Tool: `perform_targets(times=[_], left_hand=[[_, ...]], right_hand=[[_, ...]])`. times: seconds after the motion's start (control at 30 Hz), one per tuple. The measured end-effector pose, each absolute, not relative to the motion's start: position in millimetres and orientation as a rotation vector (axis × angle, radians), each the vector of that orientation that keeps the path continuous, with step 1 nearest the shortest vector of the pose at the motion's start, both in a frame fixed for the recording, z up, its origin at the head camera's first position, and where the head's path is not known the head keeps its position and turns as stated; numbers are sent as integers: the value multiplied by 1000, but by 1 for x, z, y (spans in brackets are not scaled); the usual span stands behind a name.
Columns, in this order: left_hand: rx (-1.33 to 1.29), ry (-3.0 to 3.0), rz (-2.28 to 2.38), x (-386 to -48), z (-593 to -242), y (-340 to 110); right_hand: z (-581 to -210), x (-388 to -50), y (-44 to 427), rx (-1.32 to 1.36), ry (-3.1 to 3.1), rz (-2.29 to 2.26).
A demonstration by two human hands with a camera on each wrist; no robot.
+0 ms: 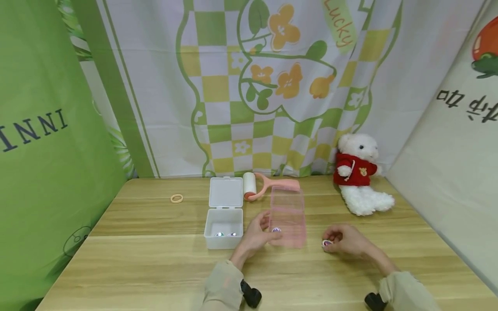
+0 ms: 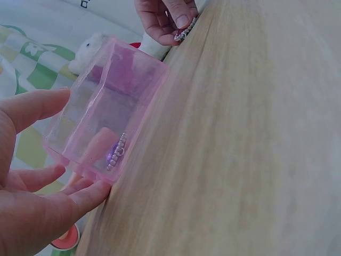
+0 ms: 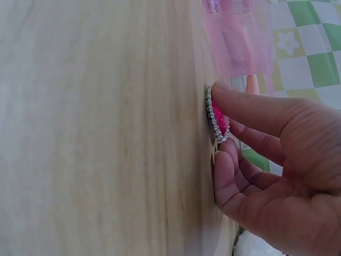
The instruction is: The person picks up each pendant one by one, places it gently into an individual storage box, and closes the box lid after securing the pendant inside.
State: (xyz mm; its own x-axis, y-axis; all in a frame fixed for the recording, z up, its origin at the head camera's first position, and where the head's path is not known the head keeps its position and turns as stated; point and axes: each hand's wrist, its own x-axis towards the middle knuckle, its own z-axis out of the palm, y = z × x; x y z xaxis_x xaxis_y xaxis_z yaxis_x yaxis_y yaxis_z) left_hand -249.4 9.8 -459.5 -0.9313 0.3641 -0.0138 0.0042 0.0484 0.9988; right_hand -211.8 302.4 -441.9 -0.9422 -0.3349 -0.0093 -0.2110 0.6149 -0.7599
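The pink clear box stands with its lid tipped back; a purple gem piece with a beaded rim lies at its left end. My left hand is at the box's left side, thumb and fingers spread around that end, fingertips at its wall in the left wrist view. To the right of the box, my right hand pinches a red-pink gem piece with a silver beaded rim between thumb and fingers, low at the tabletop.
A white box with its lid up holds shiny pieces, left of my left hand. Behind stand a lint roller with a pink handle and, at the back right, a white plush toy in red. A yellow ring lies far left.
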Motion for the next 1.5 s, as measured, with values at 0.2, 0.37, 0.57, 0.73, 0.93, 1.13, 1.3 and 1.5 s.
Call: perform_targets(times=[0.2, 0.37, 0.57, 0.73, 0.93, 1.13, 1.3, 1.5], left_hand=[[363, 2069, 1957, -248, -459, 10], [366, 2067, 1959, -248, -458, 9], [366, 2070, 1960, -249, -458, 10], [362, 2071, 1964, -249, -459, 10], [361, 2068, 1963, -249, -459, 10], [372, 2052, 1980, -249, -459, 9], [362, 2055, 1968, -248, -460, 8], [367, 2064, 1961, -249, -459, 10]], right_hand=[[-442, -211, 303, -495, 2680, -1255], [-442, -211, 304, -474, 2658, -1310], [-439, -211, 303, -437, 2602, -1398], [-432, -211, 299, -351, 2541, -1550], [-416, -215, 290, -189, 2514, -1757], [-406, -222, 277, -83, 2456, -1948], [-396, -226, 269, -54, 2405, -1966], [-388, -233, 258, -101, 2406, -1949]])
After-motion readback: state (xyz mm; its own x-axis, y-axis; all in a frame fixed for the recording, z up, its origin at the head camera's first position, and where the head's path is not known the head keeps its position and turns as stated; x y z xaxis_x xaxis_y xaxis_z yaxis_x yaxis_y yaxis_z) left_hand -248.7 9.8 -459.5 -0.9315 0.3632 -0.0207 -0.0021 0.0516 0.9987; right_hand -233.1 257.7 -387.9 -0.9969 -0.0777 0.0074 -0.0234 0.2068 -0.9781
